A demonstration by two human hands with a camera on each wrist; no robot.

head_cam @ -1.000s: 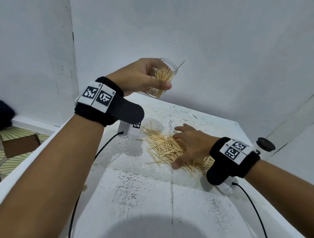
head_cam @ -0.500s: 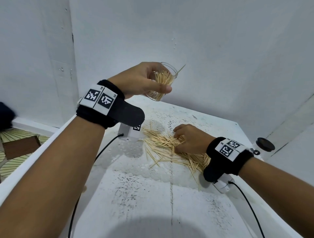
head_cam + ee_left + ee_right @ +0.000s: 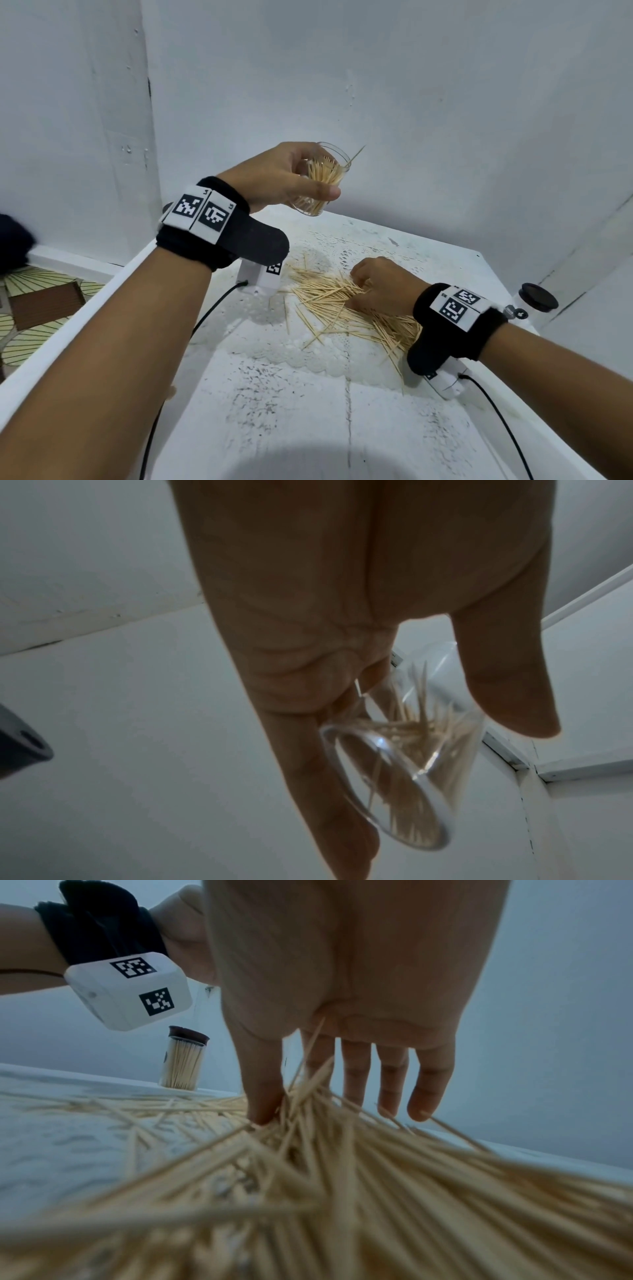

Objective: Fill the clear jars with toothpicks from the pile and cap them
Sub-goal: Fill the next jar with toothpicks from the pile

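The clear jar (image 3: 322, 181) is hanging in the air above the far end of the desk (image 3: 308, 411), tilted with its open mouth leaning away to the right, and it is already carrying a good bundle of toothpicks (image 3: 325, 173), one of them poking out past the rim. The left hand (image 3: 274, 178) is wrapping it, thumb across the near wall and fingers curled behind, so that grip is clamped on the jar.

Below it, the pile (image 3: 342, 308) is lying spread over the lacy mat on the desk. The right hand (image 3: 380, 287) is sitting on top of it, thumb and fingers curling into the sticks and gathering a pinch; from the wrist view the thumb is pressing down among them while the other fingers are hanging close behind.

To my eye these sticks are going to handle light, stiff and slippery, fanning apart when squeezed loosely, so taking a small bunch near its middle with the sticks lined up looks wisest. The jar looks smooth and rigid, best held round its body as it is.

A second jar with a dark cap (image 3: 183, 1058), already full, is standing at the far desk edge, and another dark-capped one (image 3: 537, 301) is showing beyond the right wrist.
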